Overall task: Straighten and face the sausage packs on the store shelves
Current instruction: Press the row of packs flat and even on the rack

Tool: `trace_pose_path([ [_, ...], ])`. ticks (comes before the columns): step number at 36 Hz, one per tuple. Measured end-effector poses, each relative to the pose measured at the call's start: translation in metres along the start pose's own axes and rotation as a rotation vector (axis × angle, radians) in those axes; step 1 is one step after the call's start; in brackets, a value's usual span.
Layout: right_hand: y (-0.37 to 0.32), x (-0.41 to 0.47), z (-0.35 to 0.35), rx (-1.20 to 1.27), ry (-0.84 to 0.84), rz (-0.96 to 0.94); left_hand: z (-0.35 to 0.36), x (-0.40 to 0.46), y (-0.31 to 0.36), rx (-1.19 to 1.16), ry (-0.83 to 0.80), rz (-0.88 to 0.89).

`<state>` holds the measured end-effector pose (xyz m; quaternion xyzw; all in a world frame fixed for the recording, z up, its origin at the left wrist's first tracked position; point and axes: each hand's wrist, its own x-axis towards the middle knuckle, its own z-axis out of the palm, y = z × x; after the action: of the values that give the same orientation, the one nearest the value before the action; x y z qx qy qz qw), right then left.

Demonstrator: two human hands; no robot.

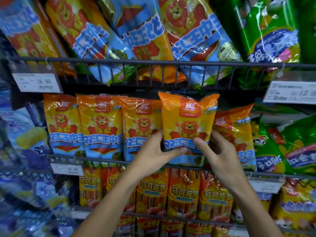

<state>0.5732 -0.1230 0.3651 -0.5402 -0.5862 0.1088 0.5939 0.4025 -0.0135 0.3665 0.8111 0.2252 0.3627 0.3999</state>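
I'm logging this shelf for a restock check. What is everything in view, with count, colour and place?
held lion pack: one, orange and blue, raised in front of the middle shelf row
standing lion packs: three upright to the left of the held one, one tilted to its right, same colours
large lion packs: several, orange and blue, leaning on the top shelf
green packs: several, top right and middle right
orange sausage-stick packs: at least five, lower shelf
blue packs: blurred, count unclear, far left
price tags: four white, on the wire rails
wire shelf rail: dark grey, across each tier
left hand: grips the held pack's lower left edge
right hand: grips its lower right edge
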Motion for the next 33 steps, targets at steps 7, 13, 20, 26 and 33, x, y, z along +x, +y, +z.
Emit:
trace_pose_path([
  [7, -0.001, 0.003, -0.001, -0.373, -0.032, 0.076, 0.001, -0.037, -0.024, 0.104, 0.487, 0.319],
  [13, 0.001, 0.009, 0.009, -0.591, -0.082, 0.129, -0.017, -0.042, -0.048, 0.696, 0.302, 0.413],
  [20, 0.004, 0.015, 0.023, -0.31, 0.185, 0.053, -0.016, -0.023, -0.044, 0.87, 0.249, 0.457],
  [26, 0.004, 0.015, 0.01, -0.395, 0.026, 0.07, -0.015, -0.022, -0.047, 0.9, 0.266, 0.443],
  [33, 0.01, 0.006, 0.003, -0.401, -0.043, 0.061, -0.018, -0.017, -0.045, 0.962, 0.255, 0.45],
])
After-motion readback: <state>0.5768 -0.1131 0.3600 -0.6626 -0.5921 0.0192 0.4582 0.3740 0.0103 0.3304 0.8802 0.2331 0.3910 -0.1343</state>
